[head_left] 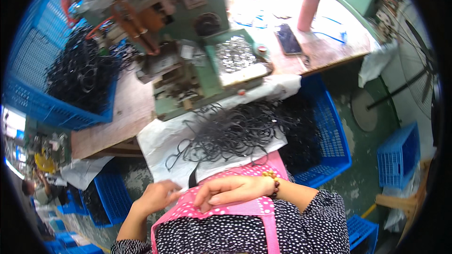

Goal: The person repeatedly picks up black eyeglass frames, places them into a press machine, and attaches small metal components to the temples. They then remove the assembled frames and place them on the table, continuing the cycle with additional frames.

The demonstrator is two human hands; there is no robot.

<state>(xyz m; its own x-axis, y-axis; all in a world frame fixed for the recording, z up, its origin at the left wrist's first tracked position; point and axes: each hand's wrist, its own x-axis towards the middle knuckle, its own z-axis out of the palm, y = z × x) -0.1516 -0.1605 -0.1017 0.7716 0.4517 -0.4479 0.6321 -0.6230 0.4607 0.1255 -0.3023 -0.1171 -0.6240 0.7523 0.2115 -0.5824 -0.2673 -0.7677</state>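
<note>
My right hand (235,192) lies across the pink dotted apron (221,174) at my waist, its fingers loosely stretched and holding nothing that I can see. At the apron's left edge is my left hand (160,195), fingers apart and a little bent, slightly blurred. Beyond both hands a tangled pile of thin black cords (230,129) rests on a white sheet (155,146) spread over my lap and up to the machine. A short black strip (192,178) lies on the sheet's near edge, between the pile and my hands.
A green bench machine (179,82) stands ahead, with a tray of small shiny metal parts (235,54). Blue crates of black cords stand left (94,117) and right (336,136). The table also bears a phone (288,39) and pink bottle (310,7). A fan (426,68) stands far right.
</note>
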